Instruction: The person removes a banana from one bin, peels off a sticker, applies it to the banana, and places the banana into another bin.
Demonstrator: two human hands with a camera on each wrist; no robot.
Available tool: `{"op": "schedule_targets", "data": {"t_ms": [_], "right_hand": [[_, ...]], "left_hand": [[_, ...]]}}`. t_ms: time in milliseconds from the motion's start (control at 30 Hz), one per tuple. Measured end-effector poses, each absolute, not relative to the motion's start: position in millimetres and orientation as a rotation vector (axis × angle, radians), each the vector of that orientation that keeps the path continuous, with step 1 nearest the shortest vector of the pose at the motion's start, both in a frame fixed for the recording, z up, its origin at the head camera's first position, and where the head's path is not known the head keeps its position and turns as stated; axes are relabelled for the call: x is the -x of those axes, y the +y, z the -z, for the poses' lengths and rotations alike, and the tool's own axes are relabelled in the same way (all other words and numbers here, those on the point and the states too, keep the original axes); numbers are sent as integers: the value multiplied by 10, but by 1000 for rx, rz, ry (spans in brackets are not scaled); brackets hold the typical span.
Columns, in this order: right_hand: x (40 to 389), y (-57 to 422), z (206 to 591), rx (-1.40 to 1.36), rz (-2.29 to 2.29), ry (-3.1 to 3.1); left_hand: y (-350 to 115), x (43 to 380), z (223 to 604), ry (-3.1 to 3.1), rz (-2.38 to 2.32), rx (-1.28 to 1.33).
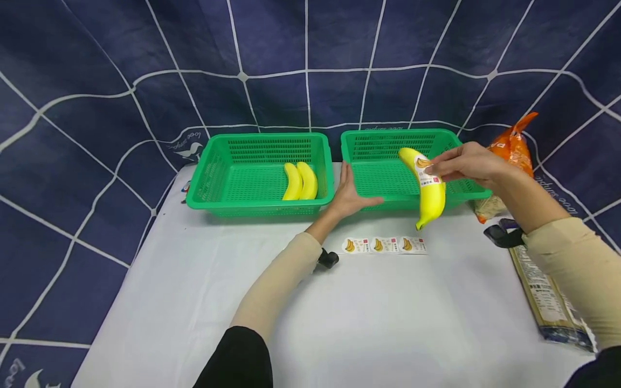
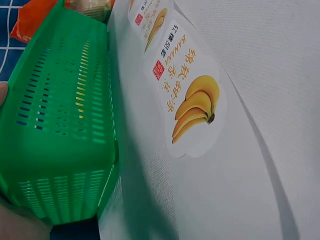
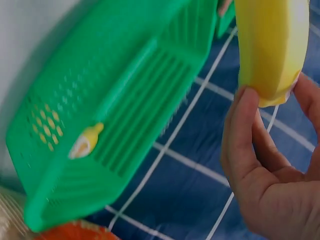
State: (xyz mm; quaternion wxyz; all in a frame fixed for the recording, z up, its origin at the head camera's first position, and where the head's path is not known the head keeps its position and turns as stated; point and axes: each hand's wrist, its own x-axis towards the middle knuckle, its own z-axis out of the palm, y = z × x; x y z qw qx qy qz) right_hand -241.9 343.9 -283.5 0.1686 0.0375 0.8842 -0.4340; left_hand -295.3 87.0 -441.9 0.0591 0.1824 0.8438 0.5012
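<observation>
"Hands?"
"Right hand (image 1: pixel 467 163) pinches curved yellow banana (image 1: pixel 433 206) at its white printed label (image 1: pixel 429 178), raised at one o'clock. Left hand (image 1: pixel 348 200), fingers spread, touches end of perforated green plastic basket (image 1: pixel 380 175), twelve o'clock."
"Tip?"
"Likely light pinch, label smooth, banana clear of basket."

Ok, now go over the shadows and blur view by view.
Head: soft shadows on the white table under the left basket and right basket, no strong glare; left wrist: a broad shadow along the right basket, the nearest banana sticker fairly crisp; right wrist: the right basket looks soft, the label on the banana inside it too blurred to read.
</observation>
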Motion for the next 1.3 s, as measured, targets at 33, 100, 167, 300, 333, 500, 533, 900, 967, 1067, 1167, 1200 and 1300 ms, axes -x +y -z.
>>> {"op": "schedule_targets", "data": {"t_ms": [33,100,167,300,333,500,533,900,967,1067,1167,1200,1300], "right_hand": [[2489,3478,2789,-116,1245,2503],[2638,3550,2702,-138,1266,2475],[2783,3606,2623,-162,1263,2450],[3040,3707,2518,-178,1224,2386],[3093,3730,2501,-176,1214,2373],[3314,3863,2515,-150,1179,2351],[3349,3891,2535,-146,1168,2355],[3644,4178,2886,4,897,2285],[3672,4190,2964,10,866,2278],[3695,4185,3102,23,847,2266],[3693,4185,3225,30,808,2246],[3685,4188,3258,31,786,2242],[3663,4218,3331,23,734,2243]], "left_hand": [[872,2959,4418,2556,-1520,-556],[873,2966,4416,2557,-1524,-561],[875,2964,4415,2552,-1535,-558],[877,2954,4426,2546,-1536,-558],[880,2945,4426,2546,-1534,-557],[897,2890,4436,2534,-1538,-560],[903,2878,4440,2536,-1531,-561],[935,2731,4384,2550,-1501,-609],[947,2704,4379,2543,-1496,-610],[963,2660,4375,2547,-1481,-601],[988,2613,4373,2548,-1477,-608],[998,2599,4373,2547,-1473,-615],[1031,2560,4378,2557,-1461,-631]]}}
